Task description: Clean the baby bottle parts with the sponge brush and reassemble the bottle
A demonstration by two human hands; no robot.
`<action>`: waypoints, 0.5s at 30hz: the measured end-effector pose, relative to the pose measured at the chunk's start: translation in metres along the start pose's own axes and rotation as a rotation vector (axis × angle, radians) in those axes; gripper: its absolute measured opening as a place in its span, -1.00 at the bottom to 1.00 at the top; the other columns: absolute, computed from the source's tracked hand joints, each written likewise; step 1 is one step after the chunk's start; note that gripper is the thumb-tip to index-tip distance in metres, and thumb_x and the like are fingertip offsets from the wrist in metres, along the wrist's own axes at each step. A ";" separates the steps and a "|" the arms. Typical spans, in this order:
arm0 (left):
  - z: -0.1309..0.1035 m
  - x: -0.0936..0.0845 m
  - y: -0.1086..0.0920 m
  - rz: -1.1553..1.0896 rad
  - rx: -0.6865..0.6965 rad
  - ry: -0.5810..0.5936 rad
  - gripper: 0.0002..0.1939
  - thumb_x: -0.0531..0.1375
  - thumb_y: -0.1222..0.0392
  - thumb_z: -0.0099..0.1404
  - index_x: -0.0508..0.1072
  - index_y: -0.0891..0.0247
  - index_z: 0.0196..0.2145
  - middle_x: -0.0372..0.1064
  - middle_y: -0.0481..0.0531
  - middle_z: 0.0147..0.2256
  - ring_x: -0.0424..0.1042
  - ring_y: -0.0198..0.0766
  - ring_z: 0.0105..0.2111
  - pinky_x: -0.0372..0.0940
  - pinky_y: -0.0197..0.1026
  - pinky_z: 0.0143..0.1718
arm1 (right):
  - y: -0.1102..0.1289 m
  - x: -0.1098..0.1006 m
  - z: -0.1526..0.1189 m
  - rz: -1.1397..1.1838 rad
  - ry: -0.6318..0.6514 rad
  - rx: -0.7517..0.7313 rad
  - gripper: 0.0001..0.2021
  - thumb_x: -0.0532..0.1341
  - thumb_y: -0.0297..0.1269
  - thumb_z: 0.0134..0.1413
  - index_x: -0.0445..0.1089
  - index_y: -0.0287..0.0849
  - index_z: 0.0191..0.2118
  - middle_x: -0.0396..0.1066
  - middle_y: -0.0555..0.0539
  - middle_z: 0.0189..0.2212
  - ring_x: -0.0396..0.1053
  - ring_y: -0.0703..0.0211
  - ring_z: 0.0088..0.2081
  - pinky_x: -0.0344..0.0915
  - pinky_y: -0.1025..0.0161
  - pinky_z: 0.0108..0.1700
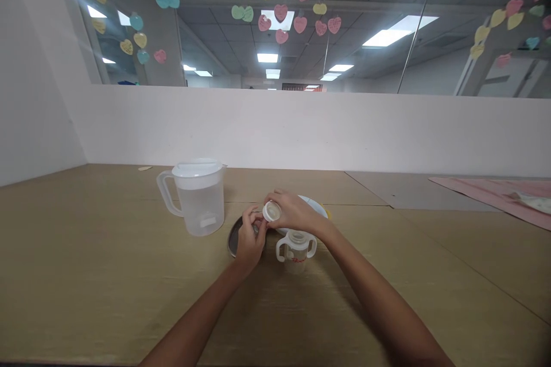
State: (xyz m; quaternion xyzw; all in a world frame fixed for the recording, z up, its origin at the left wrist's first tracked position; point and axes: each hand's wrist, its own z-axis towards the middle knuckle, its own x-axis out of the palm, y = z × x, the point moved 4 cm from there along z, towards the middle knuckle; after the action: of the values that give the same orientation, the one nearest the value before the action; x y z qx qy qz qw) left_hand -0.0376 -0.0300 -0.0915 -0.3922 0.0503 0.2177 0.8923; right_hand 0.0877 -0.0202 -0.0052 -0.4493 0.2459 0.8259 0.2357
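Note:
Between the thumb and fingers of my right hand (293, 210) is a small white round bottle cap (271, 211), its round face turned towards me. My left hand (252, 241) is closed just left of the cap, its fingertips pinched close beside it. Whatever those fingers hold is too small and covered to make out. Below my right wrist stands a clear baby bottle (297, 249) with two white handles, upright, with red print and an open top. A dark round dish (233, 241) lies partly under my left hand. Behind my right hand shows a pale plate (316, 204), mostly covered.
To the left stands a translucent lidded pitcher (201, 203), its handle facing left. Pink cloth (477, 186) lies at the right back of the brown table (107, 275). A white wall (301, 126) with a window above borders the back.

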 end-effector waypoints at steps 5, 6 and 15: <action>-0.001 0.000 0.002 -0.052 -0.052 -0.035 -0.79 0.00 0.15 0.29 0.14 0.23 -0.13 0.37 0.06 -0.30 0.41 -0.24 -0.30 0.28 -0.18 -0.22 | 0.010 -0.003 0.000 -0.041 -0.029 0.022 -0.72 0.30 -0.29 -0.19 0.26 -0.17 -0.29 0.25 -0.01 -0.36 0.20 0.23 -0.41 0.04 0.34 -0.43; -0.001 0.000 0.002 -0.051 -0.057 -0.041 -0.80 0.00 0.14 0.29 0.13 0.23 -0.15 0.36 0.05 -0.31 0.40 -0.25 -0.30 0.28 -0.18 -0.22 | 0.012 -0.005 0.000 -0.041 -0.037 0.022 -0.72 0.30 -0.31 -0.19 0.25 -0.17 -0.30 0.25 -0.01 -0.37 0.19 0.23 -0.41 0.03 0.34 -0.43; 0.003 -0.002 -0.002 0.060 -0.031 -0.031 -0.77 -0.01 0.14 0.30 0.20 0.25 -0.11 0.39 0.08 -0.29 0.39 -0.21 -0.28 0.26 -0.17 -0.21 | 0.008 -0.001 0.001 -0.062 -0.021 0.028 -0.71 0.31 -0.33 -0.16 0.25 -0.19 -0.26 0.23 -0.01 -0.36 0.19 0.23 -0.39 0.04 0.33 -0.41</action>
State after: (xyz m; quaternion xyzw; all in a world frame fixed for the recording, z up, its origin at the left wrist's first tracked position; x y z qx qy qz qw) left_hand -0.0389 -0.0300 -0.0879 -0.4008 0.0447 0.2513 0.8799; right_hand 0.0825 -0.0255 -0.0023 -0.4446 0.2408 0.8195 0.2698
